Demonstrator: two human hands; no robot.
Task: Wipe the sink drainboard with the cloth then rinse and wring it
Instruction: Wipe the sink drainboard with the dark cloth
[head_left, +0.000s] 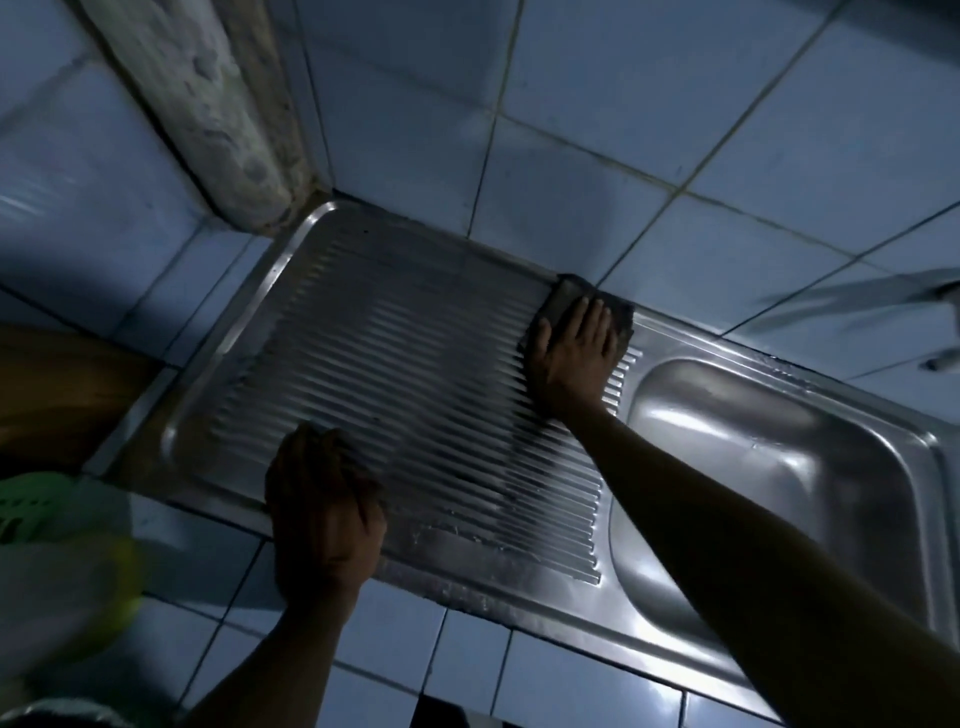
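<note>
Cloth (571, 301): pressed flat under spread right hand (571, 353), drainboard (415, 364) at 2 o'clock. Left hand (322, 509): laid open at 7 o'clock edge.

Under the right hand (571, 348) lies a dark matt cloth (566, 301); the ribbed drainboard (415, 374) and basin (769, 467) beside it are glossy stainless steel, the wall tiles (623, 104) beyond glazed.

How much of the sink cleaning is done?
Nothing looks finished yet. In hand: the right hand presses the cloth flat on the far edge of the drainboard, while the left hand rests on its near edge. Left: rinsing and wringing the cloth; the sink bowl shows no running water.
</note>
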